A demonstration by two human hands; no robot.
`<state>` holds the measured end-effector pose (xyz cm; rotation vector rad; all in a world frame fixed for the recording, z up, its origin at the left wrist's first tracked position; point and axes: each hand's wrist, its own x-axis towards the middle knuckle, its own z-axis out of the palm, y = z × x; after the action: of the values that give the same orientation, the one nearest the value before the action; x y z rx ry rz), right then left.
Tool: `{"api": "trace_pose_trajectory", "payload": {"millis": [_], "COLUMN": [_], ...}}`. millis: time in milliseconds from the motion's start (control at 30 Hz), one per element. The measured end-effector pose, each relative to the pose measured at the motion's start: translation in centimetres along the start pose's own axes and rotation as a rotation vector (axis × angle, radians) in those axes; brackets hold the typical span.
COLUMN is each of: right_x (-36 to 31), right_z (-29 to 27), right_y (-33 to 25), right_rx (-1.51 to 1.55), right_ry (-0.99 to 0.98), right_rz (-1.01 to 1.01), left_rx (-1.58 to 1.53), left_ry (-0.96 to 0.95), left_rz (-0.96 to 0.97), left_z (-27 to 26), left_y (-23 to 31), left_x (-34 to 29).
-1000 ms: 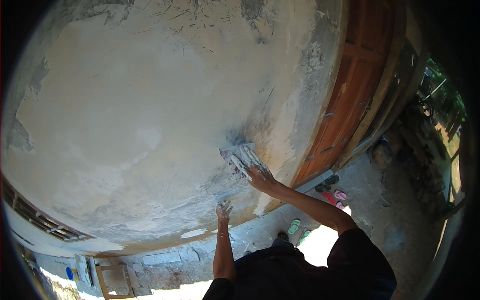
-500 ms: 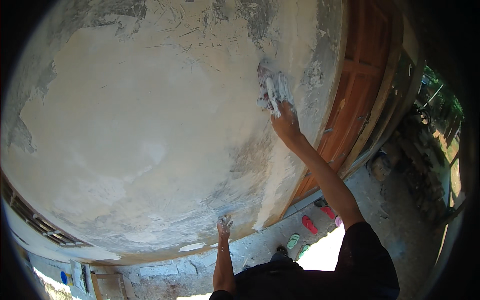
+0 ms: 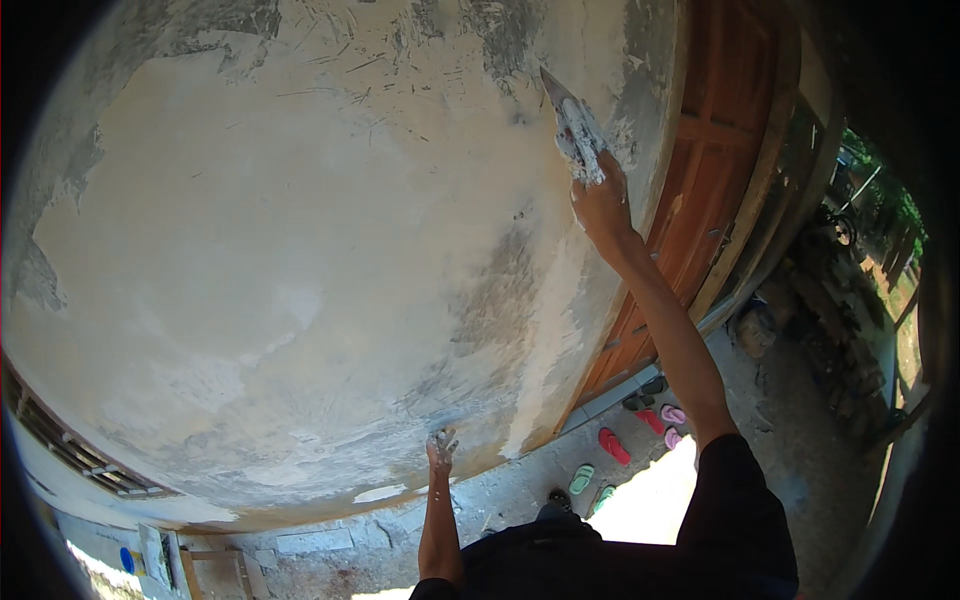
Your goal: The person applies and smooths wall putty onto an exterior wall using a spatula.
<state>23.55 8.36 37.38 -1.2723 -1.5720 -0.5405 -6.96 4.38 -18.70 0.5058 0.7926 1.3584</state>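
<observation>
High on the wall, near the door, my right hand (image 3: 602,190) grips a plastering trowel (image 3: 580,130) smeared with white paste. The blade is turned partly edge-on, its tip pointing up and left close to the wall. A broad plastered wall (image 3: 250,220) fills most of the view, pale and smooth in the middle, with grey rough patches and scratches at the top and right. Low by the wall's bottom edge, my left hand (image 3: 441,448) has its fingers spread and flecked with white. It holds nothing; whether it touches the wall I cannot tell.
To the right stands a brown wooden door (image 3: 725,150) in its frame. Green sandals (image 3: 583,479) and red sandals (image 3: 614,446) lie on the floor near its foot, beside pink ones. A slatted vent (image 3: 85,450) opens at lower left; stacked wood (image 3: 835,320) lies far right.
My right hand and the trowel have moved up and right, and the blade has turned from broadside to nearly edge-on. The left hand has barely moved.
</observation>
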Motion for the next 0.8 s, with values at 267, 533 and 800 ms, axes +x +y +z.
{"api": "trace_pose_trajectory", "payload": {"millis": [267, 533, 800], "right_x": [-18.2, -13.0, -13.5], "right_z": [9.5, 3.8, 10.0], "right_y": [-3.6, 2.1, -1.0], "right_rx": [-0.074, 0.146, -0.026], "right_ry": [-0.271, -0.446, -0.124], "right_rz": [-0.667, -0.283, -0.376], "left_rx": [-0.011, -0.063, -0.053], "left_ry": [0.072, 0.033, 0.026], "left_rz": [-0.033, -0.041, 0.008], "left_z": [0.1, 0.1, 0.5], "left_y": [0.4, 0.3, 0.5], "left_x": [0.3, 0.3, 0.1]}}
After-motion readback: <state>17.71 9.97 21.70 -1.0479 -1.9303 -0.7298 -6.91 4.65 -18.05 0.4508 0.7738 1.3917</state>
